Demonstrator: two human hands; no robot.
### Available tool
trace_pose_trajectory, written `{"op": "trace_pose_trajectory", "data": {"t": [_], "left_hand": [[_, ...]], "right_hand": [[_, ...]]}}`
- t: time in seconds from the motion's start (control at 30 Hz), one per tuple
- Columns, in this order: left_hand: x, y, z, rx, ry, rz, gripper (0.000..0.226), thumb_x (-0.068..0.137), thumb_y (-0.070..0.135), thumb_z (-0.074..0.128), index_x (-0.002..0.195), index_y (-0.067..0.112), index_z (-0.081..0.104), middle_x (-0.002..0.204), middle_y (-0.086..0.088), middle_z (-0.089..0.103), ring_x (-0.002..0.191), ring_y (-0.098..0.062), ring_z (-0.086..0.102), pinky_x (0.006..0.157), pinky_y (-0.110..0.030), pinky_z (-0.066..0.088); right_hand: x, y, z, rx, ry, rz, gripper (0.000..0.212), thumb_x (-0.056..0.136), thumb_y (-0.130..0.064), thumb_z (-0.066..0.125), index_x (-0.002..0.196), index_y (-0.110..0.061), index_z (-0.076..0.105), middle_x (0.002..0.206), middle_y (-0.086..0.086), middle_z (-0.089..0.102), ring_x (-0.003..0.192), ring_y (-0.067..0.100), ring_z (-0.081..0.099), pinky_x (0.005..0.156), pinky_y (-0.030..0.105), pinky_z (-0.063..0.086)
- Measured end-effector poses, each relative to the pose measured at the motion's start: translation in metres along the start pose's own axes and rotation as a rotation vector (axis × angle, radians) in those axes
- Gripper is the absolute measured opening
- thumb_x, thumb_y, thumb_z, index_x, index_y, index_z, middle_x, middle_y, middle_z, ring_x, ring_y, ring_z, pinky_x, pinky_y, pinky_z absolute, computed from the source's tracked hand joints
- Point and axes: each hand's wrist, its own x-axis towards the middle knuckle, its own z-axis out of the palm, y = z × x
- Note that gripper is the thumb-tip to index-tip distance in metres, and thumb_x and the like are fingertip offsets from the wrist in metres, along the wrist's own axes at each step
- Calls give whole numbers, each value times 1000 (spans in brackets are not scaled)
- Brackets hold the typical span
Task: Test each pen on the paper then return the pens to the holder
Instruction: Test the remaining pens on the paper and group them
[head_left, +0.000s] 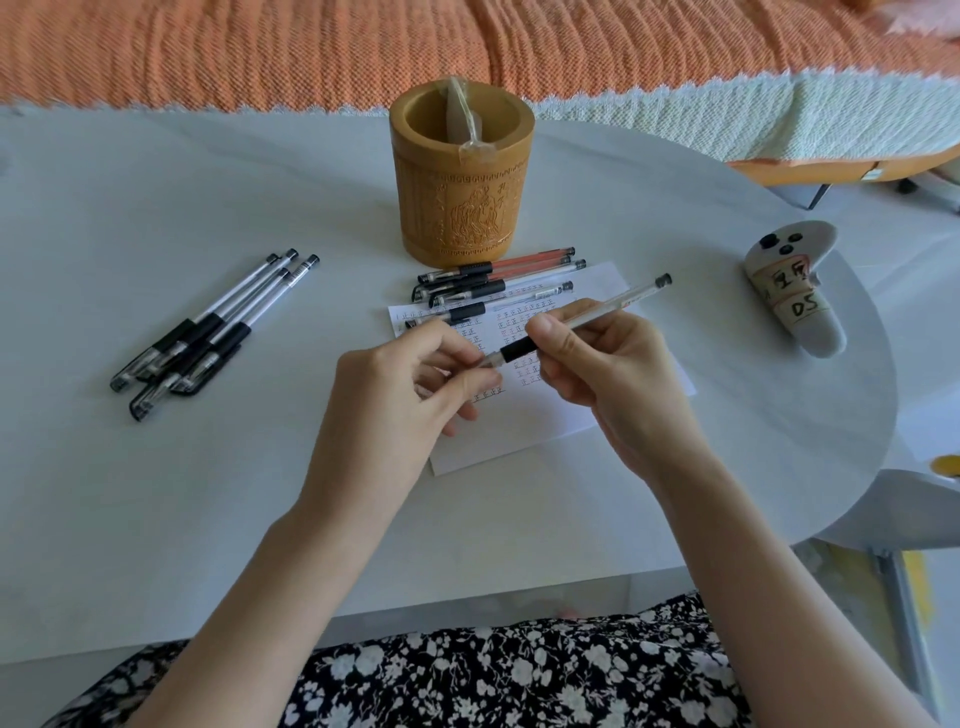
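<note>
On the table (156, 208), the holder (462, 197) stands upright at the far centre with a wrapped item (467, 119) leaning inside it and no pens in it. The paper (519, 431) lies just in front of the holder, its upper half covered in rows of test marks. One pile of pens (208, 332) lies well to the left of the paper; a second row of pens (493, 283) lies across the paper's far edge, near the holder's base. Which lot has been tested cannot be told. Likely faults from this position: a loose cap may drop and roll off the table; an uncapped tip may smear the fingers or mark the paper outside the rows; the pen may be set down in the wrong lot, so that it is tested twice or not at all; a forearm sweep may scatter the row on the paper. The left hand (395, 395) has thumb and forefinger pinched together on the clear tip end, the other fingers loosely curled below. The right hand (613, 374) is closed round the barrel, thumb on top. The pen (597, 309) is held clear above the paper, between both hands, rear end pointing up and to the right. Whether the cap is coming off or going on cannot be told.
</note>
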Motion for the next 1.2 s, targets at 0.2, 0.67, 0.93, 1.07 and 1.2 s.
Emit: {"op": "trace_pose_trajectory", "data": {"t": [0.2,0.67,0.93,1.07,1.2], "left_hand": [[0,-3,5,2,84,22,7,75,9,75,79,8,70,62,1,68,52,-10,64,55,-21,54],[23,-11,2,502,212,74,14,78,37,72,81,24,68,71,10,68,63,-18,62,56,-32,50],[30,-19,2,666,251,81,26,75,43,73,93,25,65,91,7,70,81,-23,63,57,-25,30],[31,-22,1,672,221,76,23,76,40,73,91,25,65,97,9,61,78,-19,58,58,-25,29],[31,-22,-4,641,226,59,20,77,40,72,90,27,64,94,11,58,66,-15,50,56,-25,30]], "right_hand": [[1,-1,3,-21,19,-21,14,75,-26,68,75,-12,65,53,1,47,52,16,38,46,20,30],[7,-3,3,-189,191,171,36,90,-43,57,85,-9,69,51,-2,56,40,6,43,42,13,34],[6,-7,-1,-197,222,76,26,96,-29,54,83,-11,69,49,-3,54,41,9,43,41,15,30],[6,-4,2,-255,196,66,22,95,-24,56,86,-9,70,50,-4,54,42,9,42,43,15,32],[9,0,4,-325,194,24,17,91,-19,60,85,-6,69,53,-3,57,43,8,44,46,13,35]]}}
